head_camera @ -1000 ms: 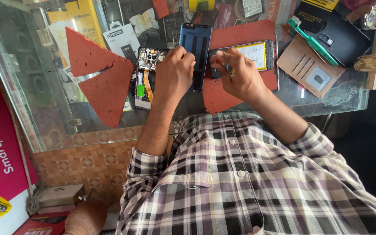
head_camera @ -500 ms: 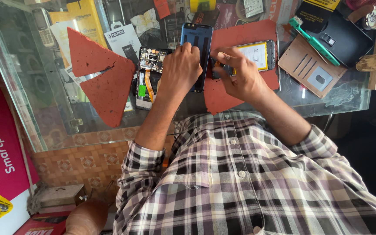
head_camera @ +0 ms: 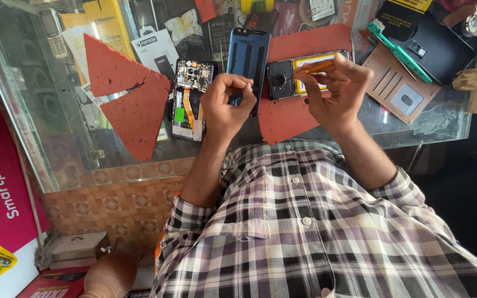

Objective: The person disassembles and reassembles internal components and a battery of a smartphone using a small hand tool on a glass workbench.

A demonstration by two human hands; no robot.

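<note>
- two bare hands work over a glass counter (head_camera: 56,138), seen from above the wearer's plaid shirt (head_camera: 316,232).
- left hand (head_camera: 224,107) is curled tight, fingertips pinched together on something small and dark just below the blue phone back cover (head_camera: 248,55); what it pinches is too small to tell for sure.
- right hand (head_camera: 340,91) is closed around a thin orange tool (head_camera: 318,67), whose tip rests over the opened phone (head_camera: 299,72) with its yellow-edged battery showing.
- that opened phone lies on a red mat (head_camera: 299,110), just right of the blue cover and touching the right hand's fingers.
- left of the blue cover lies a bare circuit-board phone frame (head_camera: 189,99), with an orange ribbon and a green patch.
- further left of the cover, two torn red foam pieces (head_camera: 128,105) sit on the glass.
- right of the cover, well past the opened phone, a brown card wallet (head_camera: 398,91) and a green brush (head_camera: 398,51) lie beside a black case (head_camera: 443,49).
</note>
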